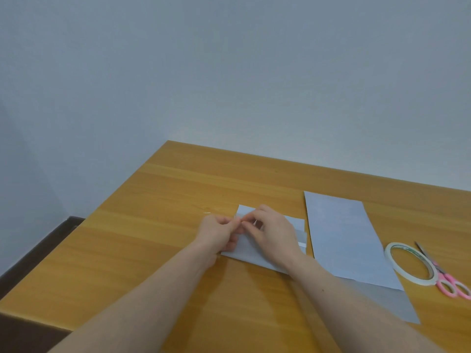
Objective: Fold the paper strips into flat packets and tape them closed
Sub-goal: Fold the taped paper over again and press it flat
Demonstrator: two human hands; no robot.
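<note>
A folded white paper packet (248,256) lies flat on the wooden table (153,212), mostly under my hands. My left hand (219,231) and my right hand (270,233) meet over its far left edge, fingertips pinched together on something small; whether that is tape or a paper edge I cannot tell. A long unfolded paper strip (344,238) lies just right of the packet. A roll of white tape (410,263) rests flat on the table further right.
Pink-handled scissors (443,276) lie beside the tape roll at the right edge. A plain wall rises behind the table. The table's left edge drops off to a dark floor (33,253).
</note>
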